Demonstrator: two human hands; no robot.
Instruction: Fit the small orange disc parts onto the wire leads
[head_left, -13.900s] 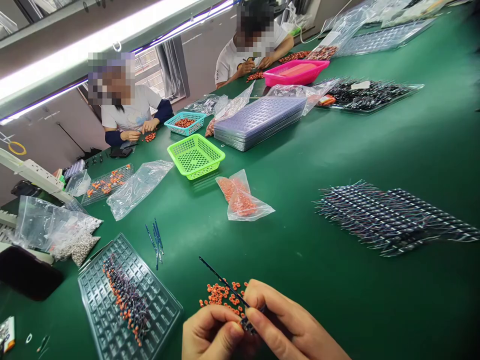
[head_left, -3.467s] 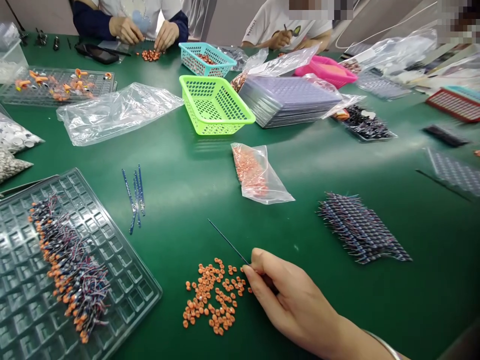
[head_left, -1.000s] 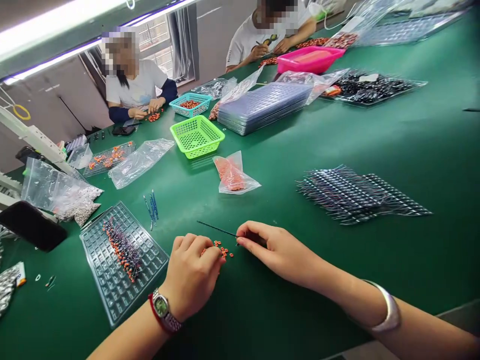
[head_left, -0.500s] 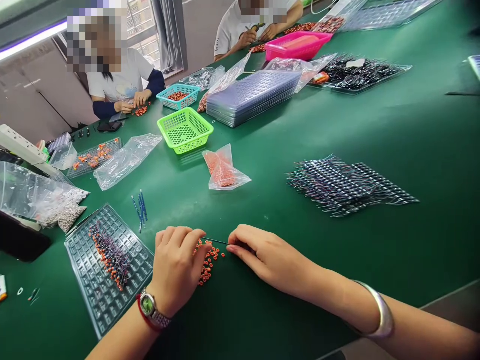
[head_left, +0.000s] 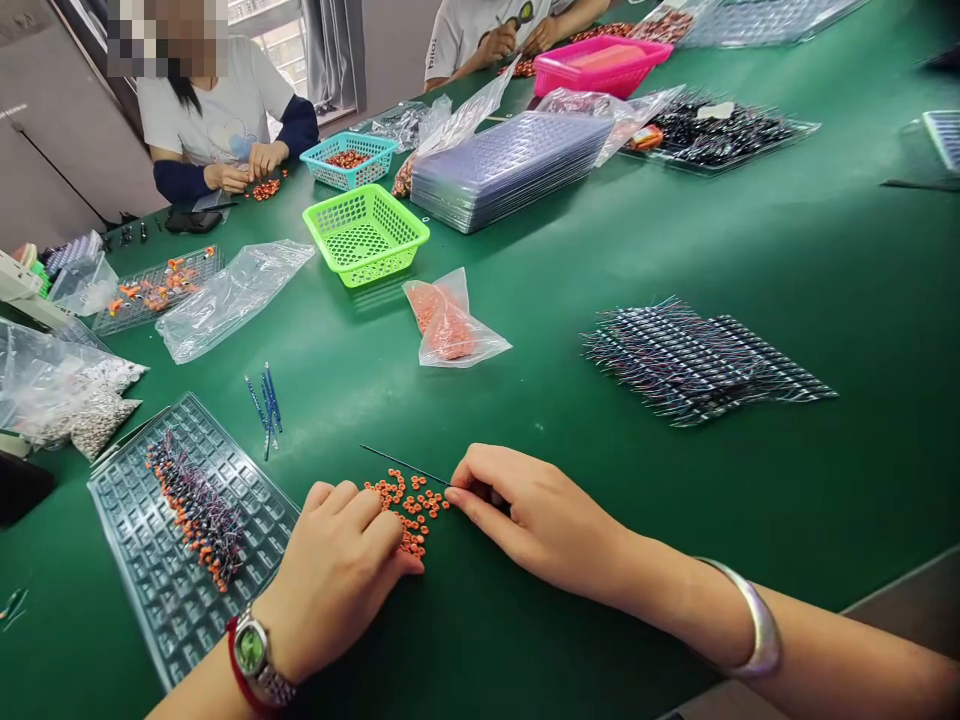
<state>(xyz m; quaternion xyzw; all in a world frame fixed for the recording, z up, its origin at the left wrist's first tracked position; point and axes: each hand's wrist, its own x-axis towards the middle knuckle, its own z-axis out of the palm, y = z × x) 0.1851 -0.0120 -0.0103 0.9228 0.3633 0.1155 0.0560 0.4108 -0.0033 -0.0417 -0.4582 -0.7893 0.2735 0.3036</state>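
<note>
My right hand (head_left: 517, 505) pinches one end of a thin dark wire (head_left: 405, 463) between thumb and fingertips. The wire points left, over a loose scatter of small orange rings (head_left: 416, 502) on the green table. At the left edge of these rings is my left hand (head_left: 352, 550), its fingers curled down and its thumb alongside. The hand hides its own fingertips, so anything between them cannot be made out. Left of it lies a clear compartment tray (head_left: 259, 510) carrying a row of dark wired pieces with orange ends (head_left: 199, 515).
Bundled dark wires (head_left: 697, 360) lie to the right. Ahead are a bag of orange pieces (head_left: 454, 325), a green basket (head_left: 364, 235) and stacked clear trays (head_left: 510, 165). Several blue strips (head_left: 266, 405) lie beyond the tray. Two people work across the green table (head_left: 555, 280).
My left hand has left the wire's far end and moved down to the rings. My right hand stays nearly in place, still holding the wire. The view has shifted slightly.
</note>
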